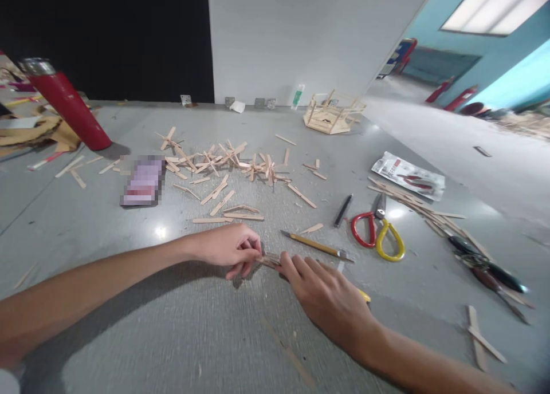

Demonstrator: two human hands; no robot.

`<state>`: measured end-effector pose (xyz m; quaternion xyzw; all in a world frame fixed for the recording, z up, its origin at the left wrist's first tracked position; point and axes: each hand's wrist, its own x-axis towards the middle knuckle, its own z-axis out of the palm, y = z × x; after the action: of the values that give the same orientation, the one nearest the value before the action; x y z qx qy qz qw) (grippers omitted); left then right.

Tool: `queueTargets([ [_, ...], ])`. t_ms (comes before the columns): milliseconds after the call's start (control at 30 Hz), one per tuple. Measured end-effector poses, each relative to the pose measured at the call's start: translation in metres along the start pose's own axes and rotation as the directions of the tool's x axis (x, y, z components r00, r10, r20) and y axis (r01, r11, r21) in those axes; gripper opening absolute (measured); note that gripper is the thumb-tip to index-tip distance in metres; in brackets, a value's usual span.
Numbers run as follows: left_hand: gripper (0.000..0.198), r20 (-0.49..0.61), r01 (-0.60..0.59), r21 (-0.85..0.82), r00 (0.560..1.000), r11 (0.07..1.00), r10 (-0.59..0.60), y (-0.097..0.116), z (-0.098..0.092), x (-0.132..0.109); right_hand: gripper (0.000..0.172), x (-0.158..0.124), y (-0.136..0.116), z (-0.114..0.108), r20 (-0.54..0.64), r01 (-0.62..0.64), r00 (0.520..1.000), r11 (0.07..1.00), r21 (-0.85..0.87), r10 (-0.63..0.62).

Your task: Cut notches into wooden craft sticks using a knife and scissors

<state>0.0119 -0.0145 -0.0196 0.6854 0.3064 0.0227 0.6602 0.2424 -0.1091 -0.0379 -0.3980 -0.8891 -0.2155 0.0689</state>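
Between my hands lies a short piece of flat wooden stick [270,261], low over the grey table. My left hand [234,249] is closed, pinching its left end between thumb and fingers. On the other end, my right hand [324,294] is closed with its fingers curled over the wood. A yellow tip [364,295] pokes out beyond the right hand; the rest of that thing is hidden. Just past the right hand rests a craft knife [315,245] with a yellowish handle. Wooden stick pieces [243,216] lie in front of the left hand.
Scissors [373,229] with red and yellow handles and a black pen [344,211] lie right of centre. Pliers [485,265] sit farther right. A phone [144,180], a red flask [71,105], piled stick pieces [223,159] and a wooden stick frame [329,119] stand or lie farther back.
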Motion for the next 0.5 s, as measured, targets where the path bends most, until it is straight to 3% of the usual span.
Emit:
queueTargets([
  [500,0.022,-0.058,-0.033,0.063,0.998,0.997,0.036,0.0053,0.0084,-0.0008,0.023,0.0023,-0.0035,-0.0022,0.051,-0.003,0.999,0.999,-0.042,0.006],
])
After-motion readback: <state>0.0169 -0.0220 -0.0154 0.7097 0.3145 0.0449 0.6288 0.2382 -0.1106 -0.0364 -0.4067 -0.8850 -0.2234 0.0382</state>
